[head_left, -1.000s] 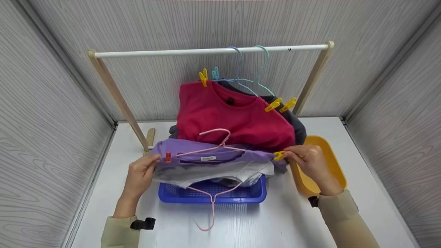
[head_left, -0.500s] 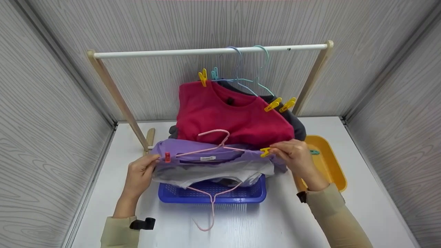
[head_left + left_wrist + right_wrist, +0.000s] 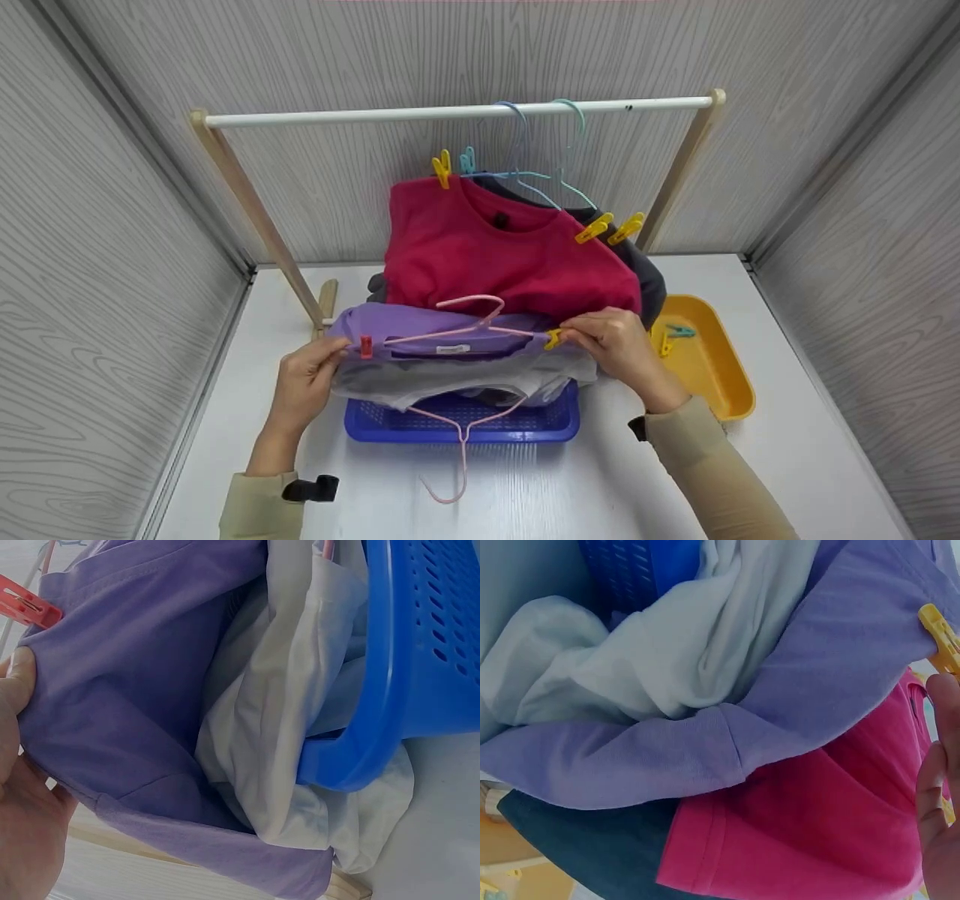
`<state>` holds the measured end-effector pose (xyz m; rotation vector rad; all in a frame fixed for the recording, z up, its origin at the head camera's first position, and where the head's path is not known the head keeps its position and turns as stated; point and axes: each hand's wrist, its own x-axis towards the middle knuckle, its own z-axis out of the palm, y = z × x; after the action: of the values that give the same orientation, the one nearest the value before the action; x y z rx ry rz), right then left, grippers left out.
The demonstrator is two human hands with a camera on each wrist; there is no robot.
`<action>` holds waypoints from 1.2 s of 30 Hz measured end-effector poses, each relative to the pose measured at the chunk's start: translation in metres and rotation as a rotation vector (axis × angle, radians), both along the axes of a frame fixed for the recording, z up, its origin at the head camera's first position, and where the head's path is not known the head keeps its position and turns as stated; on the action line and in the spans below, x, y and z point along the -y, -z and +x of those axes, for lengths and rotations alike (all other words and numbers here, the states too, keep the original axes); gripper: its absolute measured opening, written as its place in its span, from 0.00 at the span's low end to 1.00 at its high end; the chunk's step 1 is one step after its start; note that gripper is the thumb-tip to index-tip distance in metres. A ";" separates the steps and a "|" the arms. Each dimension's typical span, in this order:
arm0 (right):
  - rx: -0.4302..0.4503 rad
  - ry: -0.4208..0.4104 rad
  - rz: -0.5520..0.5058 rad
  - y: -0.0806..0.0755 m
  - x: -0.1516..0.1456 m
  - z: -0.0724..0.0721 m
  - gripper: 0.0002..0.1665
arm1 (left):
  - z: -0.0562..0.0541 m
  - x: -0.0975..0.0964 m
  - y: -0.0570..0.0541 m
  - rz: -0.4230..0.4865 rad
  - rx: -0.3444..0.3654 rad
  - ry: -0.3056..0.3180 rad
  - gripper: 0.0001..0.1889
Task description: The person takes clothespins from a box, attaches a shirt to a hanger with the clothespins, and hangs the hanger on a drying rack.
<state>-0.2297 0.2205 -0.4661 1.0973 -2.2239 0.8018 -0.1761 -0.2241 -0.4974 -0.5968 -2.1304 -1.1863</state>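
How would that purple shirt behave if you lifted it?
The purple shirt would probably flop, as its cloth droops in soft folds. It looks fairly light: the edge seems thin. The pink hanger at its neckline may hold the shoulders spread.

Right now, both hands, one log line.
left hand: grips purple fabric shirt; right hand: grips yellow plastic clothespin at shirt's shoulder; red plastic clothespin: on shirt

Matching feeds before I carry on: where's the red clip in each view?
Head: red clip left of centre, on the purple shirt, beside the left hand.
Left wrist: red clip at the upper left edge, just above the left hand.
Right wrist: not in it.
Shared landmark: blue basket, lower centre in head, upper right in left wrist, top left in right wrist.
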 end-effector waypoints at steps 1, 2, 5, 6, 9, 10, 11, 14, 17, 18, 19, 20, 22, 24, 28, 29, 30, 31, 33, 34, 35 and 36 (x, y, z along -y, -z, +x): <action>0.022 -0.004 0.008 0.000 0.000 0.000 0.10 | 0.000 0.000 0.001 0.001 -0.001 -0.002 0.12; 0.048 -0.010 0.016 0.000 -0.001 0.001 0.11 | 0.000 0.000 0.000 0.000 -0.003 -0.005 0.12; 0.150 -0.015 0.040 0.000 -0.005 0.004 0.18 | -0.001 0.000 0.000 -0.001 -0.002 -0.011 0.13; 0.183 -0.011 0.049 0.000 -0.006 0.006 0.22 | 0.000 -0.001 -0.001 -0.001 0.001 -0.012 0.13; 0.269 0.007 0.073 0.000 -0.012 0.010 0.36 | 0.007 -0.007 -0.016 -0.005 0.010 -0.011 0.12; 0.285 0.013 0.078 0.000 -0.014 0.011 0.39 | 0.008 -0.009 -0.019 -0.005 0.011 -0.010 0.12; 0.297 0.022 0.083 0.001 -0.016 0.012 0.41 | 0.008 -0.008 -0.019 0.000 0.013 -0.006 0.12; 0.312 0.043 0.078 0.005 -0.020 0.015 0.38 | 0.006 -0.006 -0.012 0.016 0.019 0.009 0.12; 0.277 0.069 0.075 0.010 -0.023 0.016 0.29 | 0.000 0.001 0.002 0.033 0.021 0.018 0.12; 0.261 0.076 0.077 0.012 -0.024 0.016 0.26 | 0.000 0.001 0.002 0.034 0.020 0.018 0.12; 0.240 0.080 0.078 0.014 -0.025 0.016 0.24 | 0.000 0.001 0.002 0.035 0.020 0.019 0.12; 0.220 0.084 0.080 0.016 -0.025 0.016 0.23 | 0.000 0.001 0.002 0.037 0.021 0.020 0.11; 0.182 0.091 0.087 0.019 -0.026 0.016 0.22 | 0.000 0.001 0.002 0.040 0.017 0.023 0.11; 0.159 0.102 0.097 0.022 -0.027 0.017 0.21 | 0.000 0.001 0.002 0.044 0.015 0.027 0.11; 0.137 0.135 0.119 0.028 -0.028 0.018 0.19 | 0.000 0.001 0.002 0.040 0.017 0.023 0.12; 0.134 0.145 0.126 0.029 -0.028 0.019 0.19 | 0.001 0.001 0.002 0.039 0.019 0.020 0.12; 0.131 0.158 0.134 0.030 -0.027 0.019 0.19 | 0.001 0.001 0.002 0.036 0.021 0.018 0.12; 0.131 0.168 0.141 0.031 -0.027 0.019 0.19 | 0.001 0.001 0.002 0.035 0.023 0.016 0.12; 0.131 0.186 0.155 0.033 -0.025 0.019 0.19 | 0.002 0.001 0.001 0.037 0.028 0.017 0.12; 0.132 0.195 0.163 0.033 -0.025 0.019 0.18 | 0.002 0.001 0.001 0.038 0.031 0.016 0.12; 0.131 0.202 0.170 0.034 -0.024 0.019 0.18 | 0.002 0.001 0.001 0.039 0.033 0.015 0.12; 0.131 0.208 0.173 0.035 -0.023 0.019 0.17 | 0.002 0.001 0.001 0.038 0.034 0.013 0.12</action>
<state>-0.2104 0.2438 -0.5011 0.8923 -2.5072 0.6183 -0.1740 -0.2247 -0.4984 -0.5785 -2.1298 -1.2500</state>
